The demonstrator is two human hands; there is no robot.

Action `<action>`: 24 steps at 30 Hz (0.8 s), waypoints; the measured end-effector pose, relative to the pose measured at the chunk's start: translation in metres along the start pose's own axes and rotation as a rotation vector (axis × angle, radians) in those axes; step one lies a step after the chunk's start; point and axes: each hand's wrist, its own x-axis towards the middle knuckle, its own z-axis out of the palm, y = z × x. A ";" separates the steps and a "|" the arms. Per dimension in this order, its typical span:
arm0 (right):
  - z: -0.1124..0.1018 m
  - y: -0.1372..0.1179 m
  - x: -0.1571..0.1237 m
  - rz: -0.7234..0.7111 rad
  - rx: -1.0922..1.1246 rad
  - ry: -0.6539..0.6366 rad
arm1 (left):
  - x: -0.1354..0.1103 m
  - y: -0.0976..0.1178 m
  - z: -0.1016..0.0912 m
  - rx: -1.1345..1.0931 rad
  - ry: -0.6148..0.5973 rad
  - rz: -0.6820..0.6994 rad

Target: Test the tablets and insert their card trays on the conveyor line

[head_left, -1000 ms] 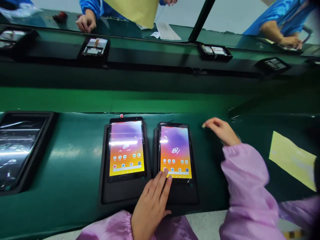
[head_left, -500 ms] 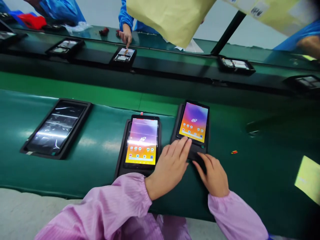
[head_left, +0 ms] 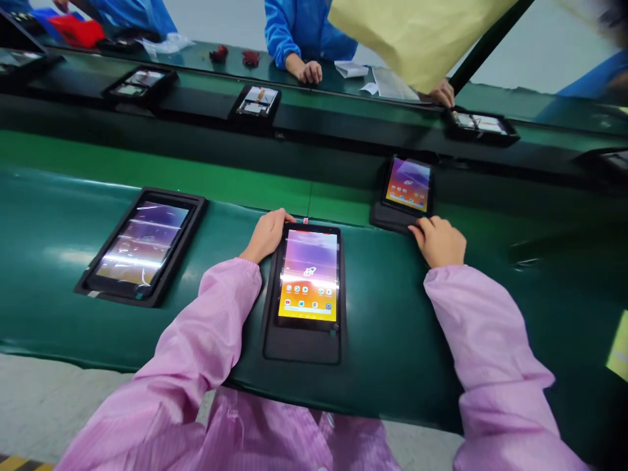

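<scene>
A tablet [head_left: 308, 278] with a lit home screen lies in a black tray [head_left: 301, 345] right in front of me. My left hand [head_left: 267, 234] curls its fingers over the far left corner of that tray; the fingertips are partly hidden. Farther off to the right, a second lit tablet [head_left: 409, 186] sits in another black tray [head_left: 390, 216] at the table's far edge. My right hand [head_left: 440, 241] pinches the near right corner of this tray. On the left lies a third tablet [head_left: 142, 243] in its own tray [head_left: 175, 258], its screen dimly lit under glare.
Across a green gap runs a dark line bearing trays with opened devices, such as an opened device [head_left: 258, 101]. Co-workers in blue sleeves sit behind it, one hand [head_left: 310, 72] resting there. A yellow sheet [head_left: 417, 39] hangs over it. Another yellow paper [head_left: 619, 347] lies far right.
The right tray has moved away from me to the far edge with my right hand on it. My left hand has gone from it to the middle tray. The left tablet's screen has lit up.
</scene>
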 end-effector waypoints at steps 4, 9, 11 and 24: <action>0.005 -0.004 0.016 0.167 0.051 0.032 | 0.003 0.005 0.003 -0.253 -0.019 -0.132; -0.033 -0.069 -0.011 0.237 0.184 0.098 | 0.001 0.010 0.010 -0.358 0.130 -0.247; -0.056 -0.110 -0.036 0.179 0.271 0.093 | -0.002 0.018 0.009 -0.439 0.200 -0.310; -0.113 -0.247 -0.098 -0.161 0.476 0.083 | -0.074 0.066 -0.018 -1.371 -0.055 -0.664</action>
